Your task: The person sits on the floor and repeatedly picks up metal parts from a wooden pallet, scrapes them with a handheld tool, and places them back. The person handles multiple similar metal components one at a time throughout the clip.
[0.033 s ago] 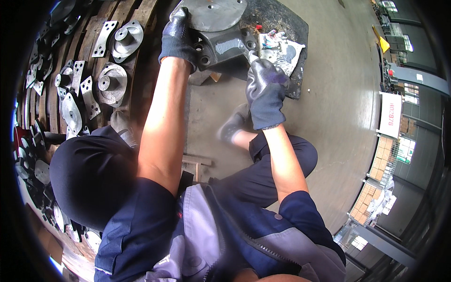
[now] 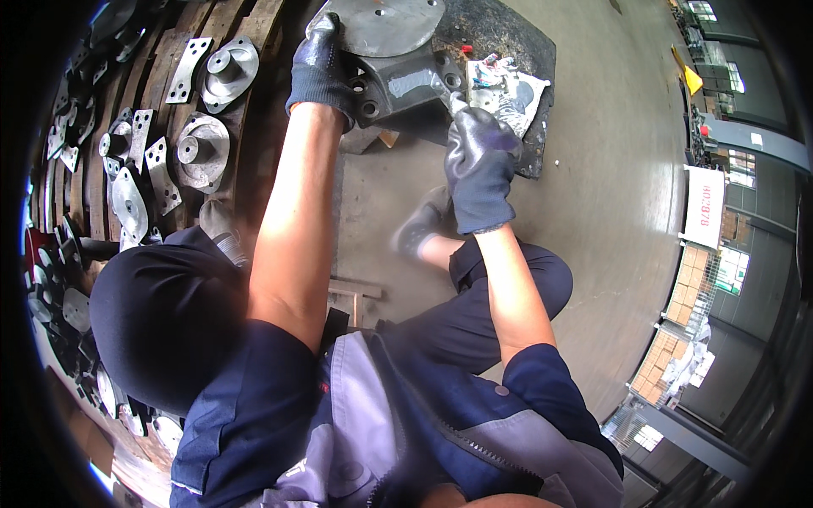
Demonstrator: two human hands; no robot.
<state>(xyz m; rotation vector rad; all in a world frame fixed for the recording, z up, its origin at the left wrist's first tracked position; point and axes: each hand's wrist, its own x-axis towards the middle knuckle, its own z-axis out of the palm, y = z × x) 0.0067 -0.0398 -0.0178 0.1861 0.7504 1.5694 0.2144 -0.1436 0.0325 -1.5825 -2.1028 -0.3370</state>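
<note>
Both my hands wear dark work gloves. My left hand [image 2: 322, 76] is closed at the left side of a grey metal casting [image 2: 389, 97], against the edge of the round metal plate [image 2: 385, 25] on top of it. The casting has bolt holes near its corners and a smooth light-grey patch on its near face. Just right of that patch, my right hand [image 2: 481, 152] is closed on a thin, pale flat tool [image 2: 442, 90], mostly hidden by the fingers. Beside this hand lies a white sheet [image 2: 529, 89] with a dark grey smear and crumpled tubes or scraps on it.
The casting and the sheet are on a worn dark worktable [image 2: 491, 30]. At left, a wooden pallet [image 2: 174, 59] carries several flanged metal discs [image 2: 203, 152] and drilled plates [image 2: 161, 173]. Grey floor [image 2: 601, 169] stretches right toward cartons [image 2: 690, 284] and a white sign.
</note>
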